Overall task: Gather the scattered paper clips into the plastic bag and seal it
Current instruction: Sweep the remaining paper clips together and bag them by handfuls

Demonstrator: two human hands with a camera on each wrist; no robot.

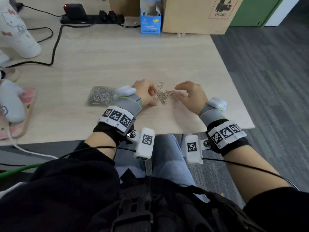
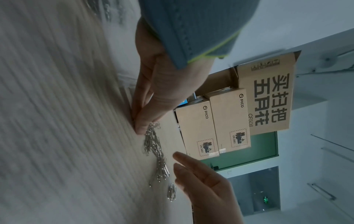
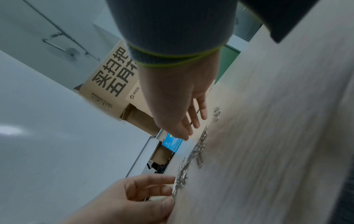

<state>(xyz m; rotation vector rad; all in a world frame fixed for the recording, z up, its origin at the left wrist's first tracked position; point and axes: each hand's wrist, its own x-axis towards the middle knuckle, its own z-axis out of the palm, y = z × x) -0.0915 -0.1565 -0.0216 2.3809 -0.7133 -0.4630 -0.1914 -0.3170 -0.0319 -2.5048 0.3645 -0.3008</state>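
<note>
A heap of silver paper clips [image 1: 164,97] [image 2: 155,145] [image 3: 199,145] lies on the wooden table [image 1: 117,61] between my two hands. My left hand [image 1: 153,93] [image 2: 138,127] [image 3: 170,192] pinches clips at the heap's left end with thumb and curled fingers. At the heap's right end my right hand [image 1: 179,91] [image 3: 193,125] [image 2: 178,160] hovers with straight fingers and holds nothing. A few clips [image 1: 160,84] [image 3: 216,112] sit apart just beyond the heap. The clear plastic bag [image 1: 100,96], holding many clips, lies flat left of my left wrist.
At the table's far edge stand a blue carton [image 1: 150,19] and a cardboard box [image 1: 197,14]. A power strip [image 1: 92,19] with a black cable [image 1: 55,46] is back left, near a white bottle [image 1: 18,34]. A plush toy [image 1: 11,101] lies left. The table's right edge [image 1: 234,81] is near.
</note>
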